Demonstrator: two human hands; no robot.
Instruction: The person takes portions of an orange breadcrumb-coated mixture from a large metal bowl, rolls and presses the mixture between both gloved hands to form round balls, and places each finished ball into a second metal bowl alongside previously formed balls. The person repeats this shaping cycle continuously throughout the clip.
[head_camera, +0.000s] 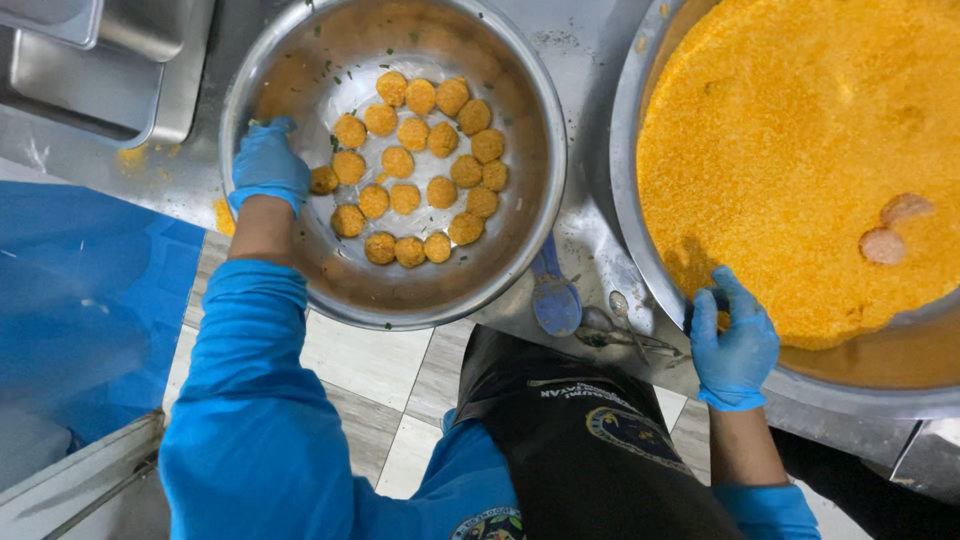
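Head view: left hand (268, 165) reaches into the steel bowl (300, 270), grip narrow at a breaded patty (323, 180) — patties rowed together. Right hand (735, 345) grips the crumb bowl's rim (640, 250), steadying it on the bench (590, 60).

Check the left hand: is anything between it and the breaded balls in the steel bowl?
Nothing visible. The left hand is already inside the bowl, fingertips right beside the nearest breaded ball, with only bare metal around. The right hand grips the crumb basin's rim.
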